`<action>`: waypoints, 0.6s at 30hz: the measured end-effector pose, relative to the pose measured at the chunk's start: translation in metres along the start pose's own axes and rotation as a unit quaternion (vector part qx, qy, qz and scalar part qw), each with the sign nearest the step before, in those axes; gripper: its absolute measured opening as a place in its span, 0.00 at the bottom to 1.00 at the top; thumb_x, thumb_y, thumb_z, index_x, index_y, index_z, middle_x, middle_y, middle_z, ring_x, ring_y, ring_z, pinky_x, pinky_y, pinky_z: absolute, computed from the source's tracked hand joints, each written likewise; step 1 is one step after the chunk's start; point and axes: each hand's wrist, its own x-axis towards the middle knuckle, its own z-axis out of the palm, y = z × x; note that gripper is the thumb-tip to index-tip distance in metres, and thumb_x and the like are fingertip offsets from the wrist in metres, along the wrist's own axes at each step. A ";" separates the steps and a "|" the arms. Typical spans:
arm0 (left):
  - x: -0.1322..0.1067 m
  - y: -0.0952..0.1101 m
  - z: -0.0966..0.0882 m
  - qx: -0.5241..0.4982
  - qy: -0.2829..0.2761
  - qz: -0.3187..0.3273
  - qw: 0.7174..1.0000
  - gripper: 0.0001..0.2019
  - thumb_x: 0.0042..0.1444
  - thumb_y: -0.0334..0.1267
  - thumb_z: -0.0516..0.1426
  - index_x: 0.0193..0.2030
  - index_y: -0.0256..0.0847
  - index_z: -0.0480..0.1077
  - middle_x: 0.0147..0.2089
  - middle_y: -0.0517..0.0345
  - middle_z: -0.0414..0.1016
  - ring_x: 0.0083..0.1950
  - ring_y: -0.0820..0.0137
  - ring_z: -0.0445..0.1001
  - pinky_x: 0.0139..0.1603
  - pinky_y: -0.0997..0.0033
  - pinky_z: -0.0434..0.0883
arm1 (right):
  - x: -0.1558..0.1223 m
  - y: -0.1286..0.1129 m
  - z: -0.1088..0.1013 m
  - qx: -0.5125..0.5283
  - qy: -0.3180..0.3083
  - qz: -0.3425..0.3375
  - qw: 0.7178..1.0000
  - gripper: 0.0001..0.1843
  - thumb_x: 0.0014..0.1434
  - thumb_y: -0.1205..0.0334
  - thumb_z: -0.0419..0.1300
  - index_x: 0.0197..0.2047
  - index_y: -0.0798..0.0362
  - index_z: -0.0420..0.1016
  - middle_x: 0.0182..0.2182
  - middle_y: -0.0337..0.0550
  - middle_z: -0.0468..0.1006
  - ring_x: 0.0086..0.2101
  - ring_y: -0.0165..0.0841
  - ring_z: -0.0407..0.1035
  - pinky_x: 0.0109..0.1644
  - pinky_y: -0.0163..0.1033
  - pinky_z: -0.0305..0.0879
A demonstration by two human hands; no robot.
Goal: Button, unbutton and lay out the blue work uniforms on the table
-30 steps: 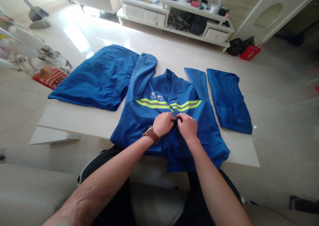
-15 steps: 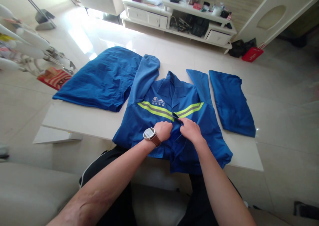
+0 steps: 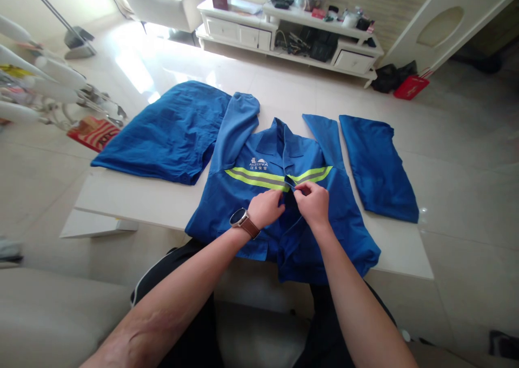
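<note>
A blue work jacket (image 3: 247, 211) with a yellow-green and grey reflective stripe lies face up, its collar away from me and its sleeves pointing toward the far side. My left hand (image 3: 265, 208), with a watch on the wrist, is closed on the jacket's front edge just below the stripe; its fingertips are partly hidden. My right hand (image 3: 313, 201) pinches the other front edge beside the stripe. The two front edges stand slightly apart between my hands, and the lower front hangs over the table's near edge.
The jacket lies on a white table (image 3: 125, 198). A folded blue garment (image 3: 170, 130) is at its left, another folded blue garment (image 3: 377, 168) at its right. Beyond stand a white TV cabinet (image 3: 239, 30) and a red bag (image 3: 410, 87). A striped red bag (image 3: 95, 133) is left.
My right hand has lifted the front edge a little and turned its fingers inward. The left hand has shifted slightly, its fingers closer to the edge. The view has moved slightly.
</note>
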 end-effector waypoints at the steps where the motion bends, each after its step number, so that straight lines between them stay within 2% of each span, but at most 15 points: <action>1: 0.001 0.002 -0.002 -0.021 0.041 -0.008 0.999 0.12 0.62 0.42 0.59 0.50 0.43 0.72 0.51 0.52 0.78 0.48 0.60 0.78 0.46 0.64 0.75 | -0.001 -0.004 -0.004 0.040 0.014 0.009 0.999 0.09 0.52 0.62 0.59 0.33 0.52 0.82 0.28 0.44 0.82 0.30 0.38 0.74 0.40 0.40 0.69; 4: 0.003 0.007 -0.006 -0.058 0.158 -0.030 0.985 0.17 0.61 0.45 0.61 0.54 0.42 0.67 0.55 0.49 0.73 0.54 0.60 0.75 0.49 0.64 0.74 | -0.005 -0.014 -0.013 0.135 0.013 0.029 0.990 0.11 0.50 0.61 0.57 0.29 0.53 0.81 0.23 0.41 0.78 0.24 0.34 0.68 0.31 0.38 0.64; 6: 0.005 0.008 -0.006 -0.065 0.193 -0.023 0.979 0.16 0.60 0.41 0.61 0.54 0.42 0.66 0.56 0.49 0.72 0.57 0.59 0.72 0.52 0.63 0.73 | -0.009 -0.020 -0.017 0.158 -0.013 0.021 0.987 0.11 0.49 0.61 0.56 0.26 0.53 0.80 0.19 0.39 0.73 0.21 0.33 0.64 0.28 0.37 0.59; 9: 0.010 0.007 -0.004 -0.074 0.175 0.004 0.982 0.12 0.60 0.31 0.58 0.50 0.43 0.69 0.51 0.51 0.74 0.55 0.61 0.73 0.54 0.64 0.73 | -0.014 -0.023 -0.018 0.135 -0.049 0.001 0.990 0.11 0.49 0.63 0.54 0.25 0.51 0.79 0.18 0.38 0.72 0.20 0.32 0.62 0.27 0.38 0.58; 13: 0.015 0.003 0.000 -0.116 0.148 0.014 0.982 0.11 0.59 0.27 0.56 0.46 0.41 0.75 0.45 0.54 0.77 0.44 0.66 0.77 0.51 0.66 0.74 | -0.014 -0.019 -0.019 0.014 -0.024 -0.035 0.999 0.12 0.56 0.63 0.54 0.28 0.50 0.79 0.28 0.43 0.80 0.29 0.36 0.70 0.36 0.39 0.63; 16: 0.016 0.000 0.000 -0.143 0.157 0.013 0.977 0.13 0.58 0.28 0.57 0.47 0.40 0.78 0.45 0.54 0.79 0.40 0.69 0.77 0.49 0.68 0.74 | -0.014 -0.016 -0.021 -0.084 -0.015 -0.077 0.993 0.11 0.62 0.56 0.58 0.33 0.50 0.79 0.38 0.45 0.80 0.37 0.39 0.73 0.40 0.39 0.64; 18: 0.017 -0.002 0.000 -0.150 0.162 0.013 0.975 0.13 0.59 0.28 0.57 0.46 0.40 0.80 0.44 0.55 0.80 0.39 0.69 0.78 0.48 0.69 0.74 | -0.014 -0.015 -0.021 -0.126 -0.039 -0.097 0.987 0.12 0.60 0.50 0.62 0.38 0.50 0.80 0.44 0.46 0.78 0.38 0.39 0.74 0.39 0.39 0.64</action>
